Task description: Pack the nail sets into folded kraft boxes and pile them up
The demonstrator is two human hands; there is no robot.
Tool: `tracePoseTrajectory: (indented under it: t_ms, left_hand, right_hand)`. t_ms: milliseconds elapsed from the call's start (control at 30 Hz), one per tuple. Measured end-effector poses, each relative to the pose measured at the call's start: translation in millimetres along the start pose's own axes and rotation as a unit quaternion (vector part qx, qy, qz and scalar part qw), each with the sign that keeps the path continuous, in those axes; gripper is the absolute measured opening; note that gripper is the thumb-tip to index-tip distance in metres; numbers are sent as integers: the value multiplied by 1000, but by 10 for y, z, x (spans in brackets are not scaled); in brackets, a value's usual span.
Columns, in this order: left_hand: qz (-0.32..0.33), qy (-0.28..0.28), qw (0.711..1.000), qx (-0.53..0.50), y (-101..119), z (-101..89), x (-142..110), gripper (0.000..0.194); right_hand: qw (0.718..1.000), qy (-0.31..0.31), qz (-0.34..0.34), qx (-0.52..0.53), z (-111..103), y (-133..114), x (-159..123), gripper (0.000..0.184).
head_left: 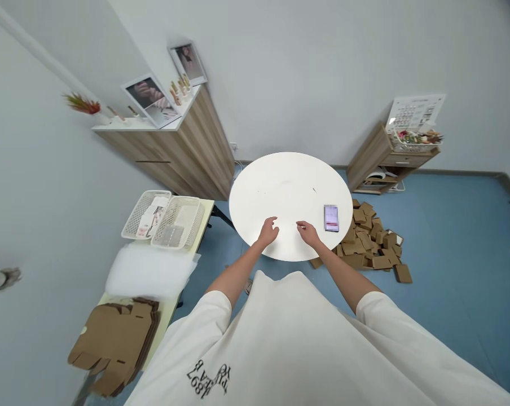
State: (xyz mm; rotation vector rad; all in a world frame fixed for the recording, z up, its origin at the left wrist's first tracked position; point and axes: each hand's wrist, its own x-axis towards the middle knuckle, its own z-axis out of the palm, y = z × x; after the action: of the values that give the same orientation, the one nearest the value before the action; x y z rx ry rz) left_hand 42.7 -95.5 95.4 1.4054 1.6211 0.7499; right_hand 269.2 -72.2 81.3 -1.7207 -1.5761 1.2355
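Note:
A round white table stands in front of me, with both hands over its near part. My left hand has its thumb and fingers apart and holds nothing. Across a gap from it, my right hand has loosely curved fingers, and I see nothing in them. To the right of that hand lies a phone with a lit screen. A small dark mark shows on the tabletop beyond my hands.
At left, a side table carries white baskets, translucent wrapping sheets and flattened cardboard boxes. Small cardboard boxes are heaped on the floor at right. A wooden cabinet and a shelf unit stand near the wall.

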Motion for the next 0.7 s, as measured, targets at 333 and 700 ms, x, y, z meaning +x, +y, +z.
tracePoseTrajectory:
  t_ms: [333, 700]
  left_hand:
    - [-36, 75, 996, 11, -996, -1295, -390, 49]
    - [-89, 151, 984, -20, -1360, -1996, -653, 44]
  right_hand:
    - [996, -78, -27, -44, 1460, -878, -122, 35]
    - [976, -174, -112, -74, 2280, -1387, 130, 32]
